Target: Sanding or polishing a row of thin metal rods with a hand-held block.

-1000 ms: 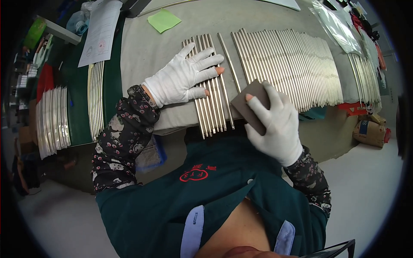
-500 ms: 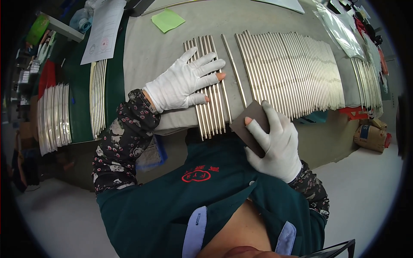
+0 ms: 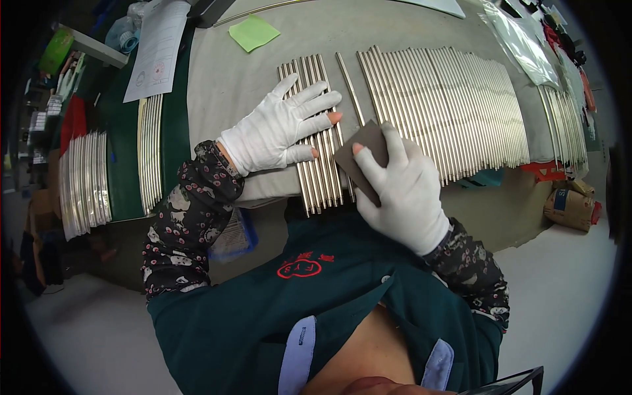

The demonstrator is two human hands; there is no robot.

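My left hand (image 3: 271,131), in a white glove with the thumb and a fingertip bare, lies flat with fingers spread on a small group of shiny metal rods (image 3: 322,181). The near ends of these rods stick out past the table edge. In my right hand (image 3: 409,194), gloved the same way, is a flat grey-brown block (image 3: 365,155) that looks like a sanding block. It sits over the near part of a single metal rod (image 3: 349,85) and hides it there. Right of that rod, a wide row of similar rods (image 3: 447,108) lies side by side.
Grey cloth covers the table (image 3: 230,72). A green paper note (image 3: 254,33) lies at the back. To the left are a printed sheet (image 3: 158,52), more rods (image 3: 150,151) and a plastic-wrapped bundle (image 3: 85,181). Another rod bundle (image 3: 563,125) and clear plastic bags (image 3: 523,46) are at right.
My right hand has moved the block up and left, away from me, along the single rod. My left hand stays flat on the small group.
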